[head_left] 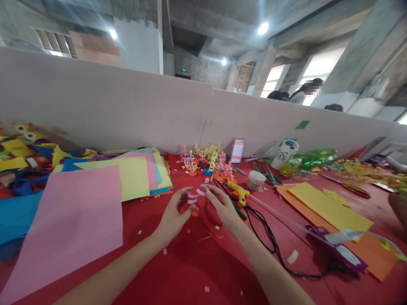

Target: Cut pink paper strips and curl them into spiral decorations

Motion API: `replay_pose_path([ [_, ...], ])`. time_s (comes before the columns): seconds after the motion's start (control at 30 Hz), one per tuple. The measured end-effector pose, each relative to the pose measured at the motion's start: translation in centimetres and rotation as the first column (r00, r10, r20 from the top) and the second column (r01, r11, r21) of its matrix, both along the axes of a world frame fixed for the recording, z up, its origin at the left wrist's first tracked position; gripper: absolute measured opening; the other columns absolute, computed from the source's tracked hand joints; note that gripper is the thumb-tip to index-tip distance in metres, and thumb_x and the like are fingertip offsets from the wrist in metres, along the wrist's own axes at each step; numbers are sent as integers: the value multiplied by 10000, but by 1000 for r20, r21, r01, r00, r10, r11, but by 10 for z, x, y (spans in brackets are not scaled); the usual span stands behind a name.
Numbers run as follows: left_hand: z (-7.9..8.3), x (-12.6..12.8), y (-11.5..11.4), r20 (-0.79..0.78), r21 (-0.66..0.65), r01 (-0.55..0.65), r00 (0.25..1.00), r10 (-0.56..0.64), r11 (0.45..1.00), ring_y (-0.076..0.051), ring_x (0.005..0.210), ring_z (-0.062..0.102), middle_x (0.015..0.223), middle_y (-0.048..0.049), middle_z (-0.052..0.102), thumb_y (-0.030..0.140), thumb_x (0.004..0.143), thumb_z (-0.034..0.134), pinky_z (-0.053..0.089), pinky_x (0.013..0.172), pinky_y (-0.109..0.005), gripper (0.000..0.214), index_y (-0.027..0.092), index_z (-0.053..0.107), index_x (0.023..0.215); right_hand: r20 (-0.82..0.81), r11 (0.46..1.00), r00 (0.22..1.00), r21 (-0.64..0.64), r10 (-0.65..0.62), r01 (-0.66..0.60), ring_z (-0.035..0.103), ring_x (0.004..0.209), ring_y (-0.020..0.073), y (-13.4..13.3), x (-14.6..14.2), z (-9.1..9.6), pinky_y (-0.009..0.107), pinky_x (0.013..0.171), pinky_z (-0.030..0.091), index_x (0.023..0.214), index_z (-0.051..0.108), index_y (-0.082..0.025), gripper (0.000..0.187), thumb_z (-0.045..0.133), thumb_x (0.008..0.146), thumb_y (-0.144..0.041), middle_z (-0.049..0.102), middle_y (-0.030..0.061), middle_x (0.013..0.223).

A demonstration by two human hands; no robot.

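Between my hands stands a small paper craft (200, 192), with pink curled strips on a blue stem and an orange base low down. My left hand (176, 212) closes around its left side, thumb and fingers at the strips and lower part. On the other side, my right hand (222, 207) pinches near the upper pink strips; its fingertips partly hide what they grip. Just beyond stand several similar paper crafts (210, 161) in pink and yellow. A yellow glue gun (238, 194) lies right of my right hand.
Coloured paper sheets (85, 203) are stacked at left, with yellow and orange sheets (327, 209) at right. A white cup (255, 180), scissors (271, 176) and a purple power strip (338, 250) with a black cable occupy the right. A white partition (143, 106) borders the red table.
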State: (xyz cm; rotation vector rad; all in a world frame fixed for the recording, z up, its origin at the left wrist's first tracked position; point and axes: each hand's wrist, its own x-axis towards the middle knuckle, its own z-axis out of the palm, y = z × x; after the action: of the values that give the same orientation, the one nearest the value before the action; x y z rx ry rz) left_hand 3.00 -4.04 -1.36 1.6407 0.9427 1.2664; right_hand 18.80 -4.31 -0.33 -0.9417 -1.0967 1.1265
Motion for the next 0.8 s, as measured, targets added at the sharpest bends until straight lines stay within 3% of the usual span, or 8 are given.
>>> replay_pose_path([
  [0.23, -4, 4, -6, 28, 14, 43, 999, -44, 999, -194, 1037, 549, 1105, -67, 561, 151, 741, 559, 415, 955, -383, 403, 222, 479, 1130, 11, 995, 999, 92, -49, 48, 573, 710, 143, 3, -4, -5, 277, 720, 464, 754, 625, -211, 257, 718, 641, -422, 623, -8, 735],
  [0.5, -4, 6, -13, 18, 39, 25, 1000, -26, 999, -198, 1009, 561, 1075, -55, 567, 125, 733, 549, 434, 923, -366, 413, 227, 511, 1131, -11, 991, 996, 98, -88, 89, 571, 685, 152, 1, -8, 1, 299, 706, 473, 651, 557, -200, 305, 729, 600, -446, 607, -7, 696],
  [0.8, 1, 6, -15, -12, 40, 35, 999, -35, 999, -198, 989, 550, 1049, -53, 542, 152, 728, 584, 418, 935, -388, 479, 246, 465, 1182, 13, 989, 995, 110, -104, 101, 471, 580, 111, -1, -7, 2, 261, 615, 440, 613, 520, -195, 306, 734, 597, -412, 522, -36, 615],
])
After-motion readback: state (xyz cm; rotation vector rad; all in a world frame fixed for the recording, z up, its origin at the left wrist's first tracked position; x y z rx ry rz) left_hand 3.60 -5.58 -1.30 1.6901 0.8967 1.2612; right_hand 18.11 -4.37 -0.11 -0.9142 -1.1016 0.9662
